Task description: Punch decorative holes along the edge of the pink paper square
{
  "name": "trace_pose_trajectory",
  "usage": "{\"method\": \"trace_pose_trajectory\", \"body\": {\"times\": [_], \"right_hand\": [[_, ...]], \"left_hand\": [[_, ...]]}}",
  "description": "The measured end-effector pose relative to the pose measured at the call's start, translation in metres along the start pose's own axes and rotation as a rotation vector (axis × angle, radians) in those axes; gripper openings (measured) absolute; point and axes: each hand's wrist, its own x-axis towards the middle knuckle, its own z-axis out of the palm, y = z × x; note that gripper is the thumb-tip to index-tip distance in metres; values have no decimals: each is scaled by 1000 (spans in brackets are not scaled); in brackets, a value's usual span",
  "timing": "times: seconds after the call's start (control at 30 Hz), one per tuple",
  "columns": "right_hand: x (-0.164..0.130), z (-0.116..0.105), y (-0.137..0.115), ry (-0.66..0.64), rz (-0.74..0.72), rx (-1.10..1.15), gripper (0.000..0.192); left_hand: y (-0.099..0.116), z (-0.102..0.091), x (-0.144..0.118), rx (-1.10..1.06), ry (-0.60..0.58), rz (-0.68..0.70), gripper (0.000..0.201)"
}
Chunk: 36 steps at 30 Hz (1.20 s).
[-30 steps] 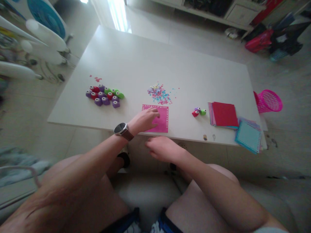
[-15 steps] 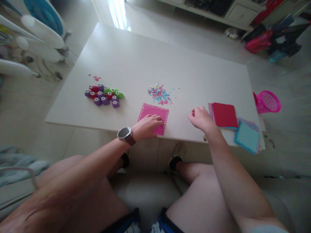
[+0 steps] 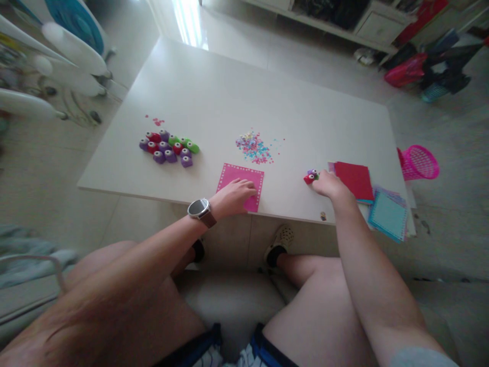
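My left hand (image 3: 237, 194), with a watch (image 3: 199, 208) on its wrist, lies flat with fingers outstretched on a pink paper square (image 3: 233, 175). Small punched holes run along the square's border. At the right, my right hand (image 3: 331, 184) has its fingers curled down at a green craft punch (image 3: 317, 176), which they mostly hide. Beside those fingers sit a red craft punch (image 3: 310, 178) and a purple craft punch (image 3: 311, 172). Just right of this hand is a stack of paper with a red sheet (image 3: 355, 181) on top.
Several red, purple and green punches (image 3: 168, 148) cluster on the left of the white table (image 3: 275, 97). Confetti (image 3: 255, 148) lies at the middle, with pink bits (image 3: 158, 122) farther left. Punched blue sheets (image 3: 388, 214) overhang the right front edge. A pink basket (image 3: 420, 162) stands beyond.
My right hand has shifted right, uncovering the red and purple punches beside it. My left hand stays on the pink square. The view has shifted slightly.
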Motion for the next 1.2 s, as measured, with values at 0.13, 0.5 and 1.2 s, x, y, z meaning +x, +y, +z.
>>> {"method": "trace_pose_trajectory", "body": {"times": [0.13,0.5,1.2], "right_hand": [[3,1,0,18,34,-12,56],[6,0,8,-113,-90,-155,32],[-42,9,-62,-308,-730,388,17]], "left_hand": [[0,-2,0,-13,-7,-5,39],[-1,-6,1,-100,-31,14,17],[5,-5,10,-77,13,-34,17]]}}
